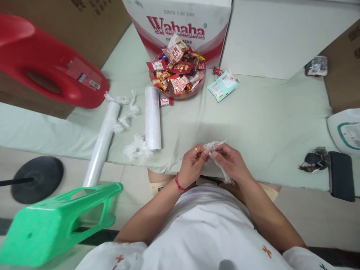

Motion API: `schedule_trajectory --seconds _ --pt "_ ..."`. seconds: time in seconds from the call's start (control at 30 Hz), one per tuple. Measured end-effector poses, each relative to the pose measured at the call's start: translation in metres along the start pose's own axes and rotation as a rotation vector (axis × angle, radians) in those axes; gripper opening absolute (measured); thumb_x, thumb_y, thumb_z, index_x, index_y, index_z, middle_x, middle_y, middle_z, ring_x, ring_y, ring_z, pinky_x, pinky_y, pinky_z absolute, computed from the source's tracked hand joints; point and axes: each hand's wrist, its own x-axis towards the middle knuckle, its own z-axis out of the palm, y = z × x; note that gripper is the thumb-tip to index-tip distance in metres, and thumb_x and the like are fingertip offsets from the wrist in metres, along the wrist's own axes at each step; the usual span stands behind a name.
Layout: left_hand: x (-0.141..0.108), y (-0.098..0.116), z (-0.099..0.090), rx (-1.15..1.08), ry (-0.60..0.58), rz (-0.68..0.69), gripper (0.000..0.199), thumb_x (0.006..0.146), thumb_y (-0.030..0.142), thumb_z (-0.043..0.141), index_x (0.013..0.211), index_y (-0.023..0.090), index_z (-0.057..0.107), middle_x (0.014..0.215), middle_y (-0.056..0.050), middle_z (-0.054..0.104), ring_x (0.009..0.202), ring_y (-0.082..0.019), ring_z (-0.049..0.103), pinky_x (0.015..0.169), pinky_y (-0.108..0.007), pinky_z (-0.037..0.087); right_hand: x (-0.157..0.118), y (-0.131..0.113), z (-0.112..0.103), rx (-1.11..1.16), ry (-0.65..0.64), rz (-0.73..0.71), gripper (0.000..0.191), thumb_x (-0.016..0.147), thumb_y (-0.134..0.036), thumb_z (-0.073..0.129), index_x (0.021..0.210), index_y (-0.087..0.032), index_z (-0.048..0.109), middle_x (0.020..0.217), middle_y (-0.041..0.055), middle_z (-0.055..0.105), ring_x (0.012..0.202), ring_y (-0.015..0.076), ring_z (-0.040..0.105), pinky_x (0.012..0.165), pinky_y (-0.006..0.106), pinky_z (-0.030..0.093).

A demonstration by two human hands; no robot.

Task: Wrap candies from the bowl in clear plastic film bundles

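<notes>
Head view, low centre of the frame: the left hand (192, 162) and right hand (233, 162) both have fingertips pinched on clear plastic (213, 146), probably because it is thin and limp, its loose end trailing toward the shirt (210, 221). Left of them on the desk (267, 123), a white roll (153, 120) lies by crumpled scraps (137, 147), perhaps to stay within reach. At upper centre, a bowl (184, 95) holds wrapped snacks (180, 68) heaped above its rim, before a box (182, 22) whose contents are hidden.
</notes>
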Motion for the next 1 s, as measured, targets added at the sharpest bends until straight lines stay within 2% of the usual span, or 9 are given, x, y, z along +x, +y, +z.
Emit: schedule_trajectory --seconds 0.17,0.3,0.4,0.5,0.57,0.7,0.8,0.9,1.0 --pt "0.003 -0.008 0.002 -0.037 -0.032 -0.013 0.044 0.097 0.056 0.062 0.073 0.019 0.059 0.071 0.000 0.056 0.070 -0.014 0.049 0.072 -0.027 0.040 0.000 0.009 0.000 0.135 0.173 -0.012 0.029 0.090 -0.050 0.073 0.087 -0.023 0.064 0.078 -0.0026 0.064 0.069 0.0121 0.057 0.065 0.025 0.048" --pt "0.010 -0.015 0.000 -0.215 0.065 -0.138 0.043 0.089 0.059 0.072 0.078 0.019 0.060 0.068 0.002 0.058 0.065 -0.011 0.051 0.069 -0.025 0.043 0.000 0.008 -0.005 0.133 0.229 0.013 0.032 0.093 -0.054 0.069 0.089 -0.025 0.057 0.066 -0.0071 0.053 0.048 0.0087 0.043 0.046 0.023 0.034" --pt "0.012 -0.012 0.002 -0.362 0.128 -0.258 0.050 0.083 0.067 0.072 0.082 0.019 0.060 0.079 -0.001 0.066 0.063 -0.011 0.056 0.060 -0.023 0.045 -0.002 0.005 -0.003 0.083 0.334 -0.037 0.032 0.094 -0.054 0.068 0.091 -0.026 0.054 0.063 -0.0084 0.049 0.046 0.0088 0.041 0.044 0.024 0.031" --pt "0.010 -0.003 0.009 -0.366 0.041 -0.347 0.066 0.083 0.081 0.062 0.097 0.017 0.067 0.095 -0.009 0.071 0.078 -0.017 0.066 0.062 -0.027 0.052 -0.005 0.000 0.004 0.046 0.388 -0.067 0.031 0.094 -0.055 0.068 0.093 -0.026 0.056 0.062 -0.0078 0.049 0.047 0.0099 0.043 0.044 0.025 0.033" --pt "0.010 0.000 0.015 -0.282 -0.032 -0.347 0.069 0.077 0.080 0.069 0.104 0.016 0.070 0.098 -0.010 0.072 0.088 -0.021 0.067 0.068 -0.028 0.054 -0.006 -0.002 0.007 0.022 0.374 -0.074 0.032 0.094 -0.055 0.068 0.092 -0.026 0.058 0.061 -0.0074 0.050 0.047 0.0102 0.043 0.044 0.025 0.033" --pt "0.017 -0.004 0.022 -0.228 -0.065 -0.356 0.052 0.067 0.062 0.088 0.078 0.015 0.067 0.071 -0.001 0.065 0.068 -0.013 0.059 0.064 -0.025 0.047 -0.006 -0.007 0.000 0.010 0.373 -0.089 0.034 0.092 -0.057 0.070 0.092 -0.025 0.059 0.060 -0.0074 0.051 0.046 0.0098 0.042 0.042 0.025 0.033" --pt "0.022 -0.007 0.017 -0.379 0.045 -0.405 0.053 0.063 0.059 0.091 0.072 0.016 0.062 0.072 0.000 0.065 0.064 -0.011 0.059 0.065 -0.025 0.050 -0.003 -0.010 -0.016 0.054 0.462 -0.126 0.035 0.090 -0.056 0.073 0.091 -0.025 0.059 0.062 -0.0078 0.050 0.044 0.0080 0.040 0.041 0.024 0.030" --pt "0.019 -0.004 0.017 -0.394 0.122 -0.390 0.055 0.070 0.068 0.083 0.074 0.017 0.064 0.078 -0.002 0.067 0.067 -0.013 0.062 0.068 -0.027 0.053 0.001 -0.011 -0.027 0.111 0.496 -0.133 0.035 0.089 -0.054 0.075 0.088 -0.025 0.057 0.062 -0.0086 0.049 0.043 0.0066 0.037 0.040 0.023 0.028" --pt "0.016 0.003 0.027 -0.307 -0.065 -0.404 0.063 0.082 0.079 0.064 0.072 0.017 0.069 0.077 -0.006 0.068 0.070 -0.016 0.063 0.066 -0.029 0.051 0.002 -0.011 -0.023 0.116 0.443 -0.133 0.034 0.089 -0.055 0.074 0.088 -0.025 0.058 0.061 -0.0085 0.049 0.043 0.0070 0.037 0.040 0.023 0.029"
